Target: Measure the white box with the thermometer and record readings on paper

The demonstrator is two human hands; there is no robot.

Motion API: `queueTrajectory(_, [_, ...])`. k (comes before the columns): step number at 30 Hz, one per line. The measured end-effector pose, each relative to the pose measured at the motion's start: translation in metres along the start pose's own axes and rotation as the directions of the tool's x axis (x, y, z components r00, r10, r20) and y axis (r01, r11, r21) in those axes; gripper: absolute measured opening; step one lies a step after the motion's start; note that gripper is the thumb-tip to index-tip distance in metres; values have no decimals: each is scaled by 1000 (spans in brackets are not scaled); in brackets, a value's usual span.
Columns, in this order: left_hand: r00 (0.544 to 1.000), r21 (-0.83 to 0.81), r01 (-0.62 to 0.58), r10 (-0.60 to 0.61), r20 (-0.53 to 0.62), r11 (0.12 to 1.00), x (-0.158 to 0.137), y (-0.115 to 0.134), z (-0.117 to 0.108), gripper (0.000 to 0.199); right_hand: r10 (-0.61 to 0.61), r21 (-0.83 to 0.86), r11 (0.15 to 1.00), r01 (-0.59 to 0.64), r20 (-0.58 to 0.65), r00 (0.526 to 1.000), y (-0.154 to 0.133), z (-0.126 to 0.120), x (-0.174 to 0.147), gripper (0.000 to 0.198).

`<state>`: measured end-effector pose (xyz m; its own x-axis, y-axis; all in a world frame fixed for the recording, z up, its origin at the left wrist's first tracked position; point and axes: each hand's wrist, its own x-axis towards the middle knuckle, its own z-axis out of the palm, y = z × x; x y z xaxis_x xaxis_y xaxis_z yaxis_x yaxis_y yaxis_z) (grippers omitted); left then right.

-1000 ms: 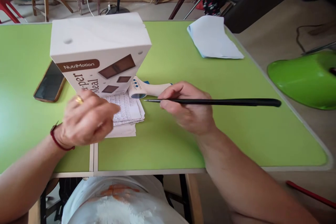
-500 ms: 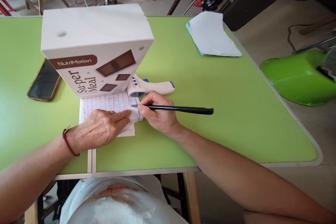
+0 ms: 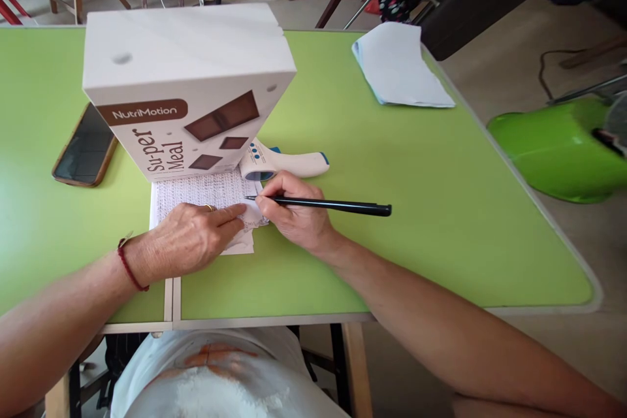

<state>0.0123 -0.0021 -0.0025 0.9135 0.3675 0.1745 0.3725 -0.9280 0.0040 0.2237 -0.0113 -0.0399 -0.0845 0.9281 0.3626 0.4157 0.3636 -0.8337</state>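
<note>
Slim black pen (image 3: 345, 206) is pointing its narrow tip left, over a stack of white, densely handwritten paper sheets (image 3: 198, 189), lying flat on green tabletop (image 3: 450, 196).

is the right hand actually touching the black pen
Touching. The head view shows it: the thumb and fingers of the right hand pinch the black pen near its tip, with no gap between them.
</note>
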Motion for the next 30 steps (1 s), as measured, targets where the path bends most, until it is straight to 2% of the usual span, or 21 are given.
queueTrajectory(16, [1000,-6,6,-6,-19,1000,0,0,1,26,28,-12,1000,-28,35,999,-3,-3,2,14])
queueTrajectory(23, [999,-10,11,-11,-30,1000,0,0,1,23,16,-21,1000,-16,-26,1000,-5,-1,2,13])
queueTrajectory(30, [1000,-4,11,-11,-24,1000,0,0,1,24,21,-25,999,-21,7,1000,-4,-2,2,13])
